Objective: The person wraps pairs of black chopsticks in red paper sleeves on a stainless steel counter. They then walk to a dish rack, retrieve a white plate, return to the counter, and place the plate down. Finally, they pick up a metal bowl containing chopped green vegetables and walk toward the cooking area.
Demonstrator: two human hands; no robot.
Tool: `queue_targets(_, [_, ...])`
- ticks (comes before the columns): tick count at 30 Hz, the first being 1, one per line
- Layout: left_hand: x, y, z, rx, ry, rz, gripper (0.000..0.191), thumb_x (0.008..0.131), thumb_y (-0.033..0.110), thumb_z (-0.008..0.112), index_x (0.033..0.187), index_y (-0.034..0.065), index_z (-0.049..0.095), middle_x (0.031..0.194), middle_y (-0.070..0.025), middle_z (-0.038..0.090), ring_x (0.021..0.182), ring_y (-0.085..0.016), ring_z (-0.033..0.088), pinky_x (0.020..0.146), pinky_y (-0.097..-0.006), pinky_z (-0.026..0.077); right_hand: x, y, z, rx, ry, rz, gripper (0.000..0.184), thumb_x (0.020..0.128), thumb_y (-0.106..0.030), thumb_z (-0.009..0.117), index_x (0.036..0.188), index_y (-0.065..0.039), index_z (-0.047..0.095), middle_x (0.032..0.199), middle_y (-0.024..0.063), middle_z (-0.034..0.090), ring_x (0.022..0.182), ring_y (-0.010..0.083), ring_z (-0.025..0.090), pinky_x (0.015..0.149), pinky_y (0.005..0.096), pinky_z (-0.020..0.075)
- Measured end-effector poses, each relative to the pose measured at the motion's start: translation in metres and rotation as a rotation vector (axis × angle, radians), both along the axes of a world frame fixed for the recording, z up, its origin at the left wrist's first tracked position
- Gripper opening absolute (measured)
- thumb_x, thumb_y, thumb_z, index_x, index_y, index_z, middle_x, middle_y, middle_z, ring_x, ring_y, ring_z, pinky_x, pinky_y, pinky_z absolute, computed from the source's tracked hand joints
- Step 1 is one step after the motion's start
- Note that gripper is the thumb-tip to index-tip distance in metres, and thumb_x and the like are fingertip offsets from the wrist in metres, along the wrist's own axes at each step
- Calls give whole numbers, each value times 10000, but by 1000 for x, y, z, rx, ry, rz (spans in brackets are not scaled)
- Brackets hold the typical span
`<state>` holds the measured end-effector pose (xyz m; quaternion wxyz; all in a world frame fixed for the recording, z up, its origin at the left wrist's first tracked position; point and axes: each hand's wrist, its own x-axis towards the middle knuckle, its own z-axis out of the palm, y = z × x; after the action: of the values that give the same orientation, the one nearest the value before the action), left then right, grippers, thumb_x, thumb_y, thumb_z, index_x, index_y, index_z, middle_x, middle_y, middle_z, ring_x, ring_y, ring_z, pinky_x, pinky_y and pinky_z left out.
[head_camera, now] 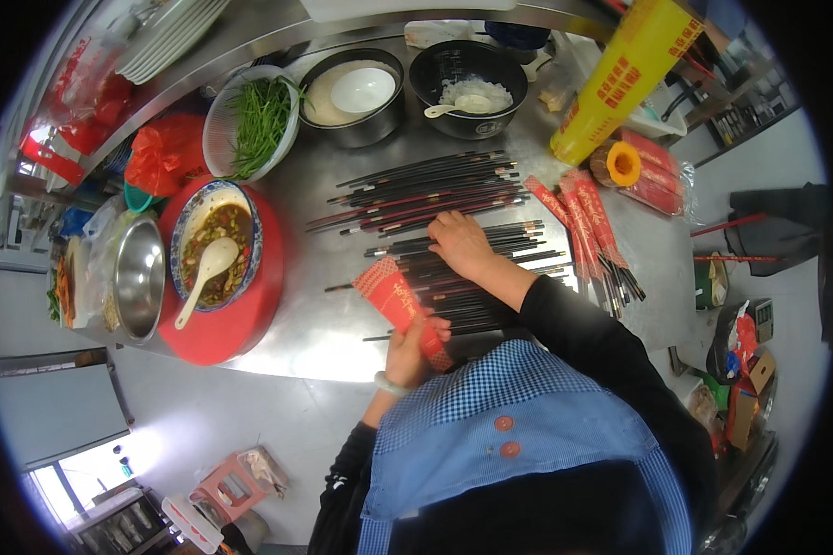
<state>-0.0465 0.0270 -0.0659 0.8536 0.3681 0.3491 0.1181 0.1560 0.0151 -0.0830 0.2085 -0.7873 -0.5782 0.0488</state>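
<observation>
My left hand [409, 350] holds a red paper chopstick sleeve [391, 295] with gold print, tilted above the steel table. My right hand [460, 244] lies over the black chopsticks [458, 281], its fingers bent down onto them; whether it grips any is hidden. Beyond that hand, another spread of black and dark red chopsticks [427, 191] covers the table, most lying roughly side by side. To the right, several red sleeves [586, 222] lie in a fanned pile, with chopstick ends [621, 277] sticking out of them.
On the left, a patterned bowl [253, 267] of sauce with a spoon stands on a red round board [267, 305], beside a steel bowl [139, 277]. Behind are a basket of greens [288, 149] and two black pots [354, 132]. A yellow film roll [618, 83] leans at back right.
</observation>
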Motion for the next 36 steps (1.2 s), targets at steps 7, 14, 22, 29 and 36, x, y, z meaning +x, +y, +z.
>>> queue_targets(7, [8,0,4,-59,15,22,243,876,200,442,991,-8,495,893,-154,588,750,-205,582,699,-327,488,11,-32,11,94,15,37,172,653,-175,636,752,-83,530,787,56,497,819,228,480,704,346,386])
queue_targets(14, [12,0,4,-72,57,28,231,857,156,480,983,-37,485,885,-166,589,740,-203,582,680,-304,494,26,-53,13,140,-62,53,152,655,-165,629,755,-101,534,719,23,517,759,215,486,676,322,380])
queue_targets(22, [17,-1,-1,-41,25,30,168,847,135,494,964,15,496,853,-134,596,697,-178,579,639,-292,496,21,-25,22,351,-60,16,166,677,-182,636,798,-95,564,748,23,549,769,198,507,678,299,395])
queue_targets(29, [25,-4,3,51,35,-54,249,883,208,424,989,-10,478,836,-135,593,705,-165,570,646,-272,478,-11,-44,24,-131,1053,37,195,767,-235,593,821,-49,573,712,25,581,641,84,525,607,232,430])
queue_targets(36, [25,0,6,99,-49,-153,283,888,257,412,932,-3,517,788,-106,587,704,-157,566,635,-250,462,0,-44,29,59,1422,-39,147,810,-195,541,829,-51,516,748,-12,536,631,59,455,576,192,394])
